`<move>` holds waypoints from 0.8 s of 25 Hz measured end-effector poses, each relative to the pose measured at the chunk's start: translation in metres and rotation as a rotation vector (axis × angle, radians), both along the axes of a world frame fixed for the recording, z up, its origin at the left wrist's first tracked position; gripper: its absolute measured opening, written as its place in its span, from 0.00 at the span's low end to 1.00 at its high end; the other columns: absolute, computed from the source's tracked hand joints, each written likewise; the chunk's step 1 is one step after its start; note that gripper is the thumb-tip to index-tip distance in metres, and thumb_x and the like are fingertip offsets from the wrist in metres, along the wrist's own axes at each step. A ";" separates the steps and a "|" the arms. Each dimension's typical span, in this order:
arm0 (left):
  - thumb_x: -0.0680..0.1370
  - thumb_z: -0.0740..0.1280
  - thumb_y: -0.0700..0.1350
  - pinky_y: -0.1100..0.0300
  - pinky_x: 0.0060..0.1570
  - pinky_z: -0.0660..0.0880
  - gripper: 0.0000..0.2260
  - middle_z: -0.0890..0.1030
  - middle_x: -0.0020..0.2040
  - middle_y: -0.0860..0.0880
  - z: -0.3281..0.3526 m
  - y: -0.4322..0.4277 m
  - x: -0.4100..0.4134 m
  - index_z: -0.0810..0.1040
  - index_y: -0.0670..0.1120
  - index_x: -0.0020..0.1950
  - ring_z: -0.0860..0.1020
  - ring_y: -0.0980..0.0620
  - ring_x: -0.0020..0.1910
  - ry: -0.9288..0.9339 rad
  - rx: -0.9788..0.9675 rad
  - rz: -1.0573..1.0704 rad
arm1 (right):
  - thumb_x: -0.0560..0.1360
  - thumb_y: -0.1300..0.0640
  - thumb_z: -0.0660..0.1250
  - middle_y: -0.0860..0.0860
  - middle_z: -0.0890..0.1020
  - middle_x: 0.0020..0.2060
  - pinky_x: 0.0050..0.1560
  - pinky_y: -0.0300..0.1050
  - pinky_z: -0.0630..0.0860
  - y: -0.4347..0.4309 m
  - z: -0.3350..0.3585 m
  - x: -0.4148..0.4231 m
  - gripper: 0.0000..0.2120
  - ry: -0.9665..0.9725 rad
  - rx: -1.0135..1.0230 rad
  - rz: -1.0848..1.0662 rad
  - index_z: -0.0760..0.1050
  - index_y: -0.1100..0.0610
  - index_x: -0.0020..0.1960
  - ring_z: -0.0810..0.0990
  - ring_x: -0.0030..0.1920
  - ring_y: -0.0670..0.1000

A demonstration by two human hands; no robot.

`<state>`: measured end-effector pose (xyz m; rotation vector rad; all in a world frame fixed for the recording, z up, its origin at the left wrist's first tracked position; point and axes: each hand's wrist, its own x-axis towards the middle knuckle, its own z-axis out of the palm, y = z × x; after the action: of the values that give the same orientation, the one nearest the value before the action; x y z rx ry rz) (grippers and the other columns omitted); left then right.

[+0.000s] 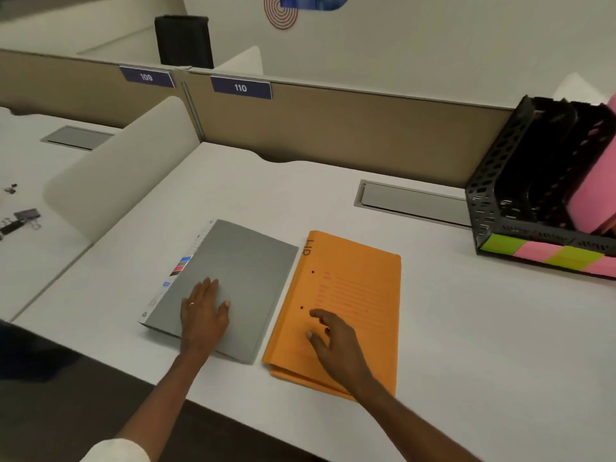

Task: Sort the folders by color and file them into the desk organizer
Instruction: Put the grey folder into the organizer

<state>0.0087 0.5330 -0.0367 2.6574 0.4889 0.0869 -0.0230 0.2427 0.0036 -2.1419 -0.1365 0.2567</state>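
I am pressing my left hand (205, 311) flat, fingers spread, on the grey folder (230, 288) to pin it to the desk (466, 345). My right hand (333, 341) is hovering loosely open over the orange folders (350, 295) lying beside it, gripping nothing. The desk organizer (500, 195) is standing far right, holding pink folders (593, 195).

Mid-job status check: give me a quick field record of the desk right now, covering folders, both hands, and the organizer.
grey folder: flat on the desk, left of the orange one
orange folders: flat stack, not yet filed
left hand: palm down, resting on the grey folder
right hand: fingers spread over the orange folders, grasping nothing
desk organizer: black mesh, far right; coloured labels along its front
pink folder: standing in the organizer's right slot
other slots: look empty
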 end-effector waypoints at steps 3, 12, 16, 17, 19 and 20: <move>0.80 0.68 0.54 0.34 0.75 0.57 0.31 0.64 0.80 0.40 0.008 0.051 0.002 0.64 0.41 0.79 0.61 0.39 0.79 0.073 0.029 0.137 | 0.81 0.54 0.66 0.49 0.73 0.73 0.74 0.49 0.69 0.045 0.003 0.004 0.23 0.015 -0.027 0.184 0.69 0.53 0.75 0.71 0.73 0.49; 0.68 0.71 0.70 0.48 0.56 0.78 0.26 0.85 0.58 0.48 0.044 0.124 -0.021 0.81 0.55 0.58 0.82 0.47 0.54 0.243 -0.579 0.244 | 0.83 0.44 0.61 0.52 0.58 0.82 0.78 0.47 0.58 0.109 0.000 0.004 0.33 0.309 -0.169 0.514 0.54 0.54 0.82 0.59 0.80 0.54; 0.64 0.75 0.65 0.55 0.45 0.81 0.23 0.88 0.46 0.55 0.082 0.116 -0.042 0.83 0.54 0.54 0.85 0.48 0.51 0.181 -0.762 0.276 | 0.83 0.44 0.59 0.53 0.65 0.78 0.73 0.46 0.65 0.103 0.000 0.005 0.29 0.315 -0.072 0.460 0.59 0.54 0.79 0.67 0.76 0.53; 0.62 0.76 0.64 0.59 0.42 0.80 0.24 0.88 0.47 0.56 0.091 0.109 -0.049 0.84 0.54 0.54 0.86 0.49 0.50 0.116 -0.785 0.285 | 0.83 0.43 0.60 0.52 0.67 0.77 0.72 0.46 0.66 0.103 0.001 0.006 0.28 0.334 -0.020 0.417 0.60 0.54 0.79 0.69 0.74 0.52; 0.62 0.78 0.62 0.62 0.41 0.80 0.25 0.88 0.50 0.53 0.108 0.088 -0.065 0.84 0.56 0.56 0.86 0.51 0.49 -0.050 -0.822 0.320 | 0.83 0.42 0.59 0.49 0.68 0.77 0.71 0.44 0.67 0.101 0.004 0.009 0.28 0.365 0.096 0.328 0.62 0.52 0.79 0.69 0.75 0.51; 0.63 0.78 0.61 0.60 0.43 0.81 0.25 0.87 0.51 0.53 0.116 0.078 -0.073 0.84 0.57 0.58 0.85 0.51 0.51 -0.131 -0.828 0.337 | 0.83 0.42 0.59 0.48 0.69 0.77 0.70 0.43 0.67 0.101 0.006 0.011 0.27 0.364 0.159 0.298 0.63 0.50 0.78 0.69 0.75 0.50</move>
<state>-0.0641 0.6107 0.0791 1.7389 0.7316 0.1248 -0.0115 0.3435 0.0091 -1.8785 -0.2553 0.7777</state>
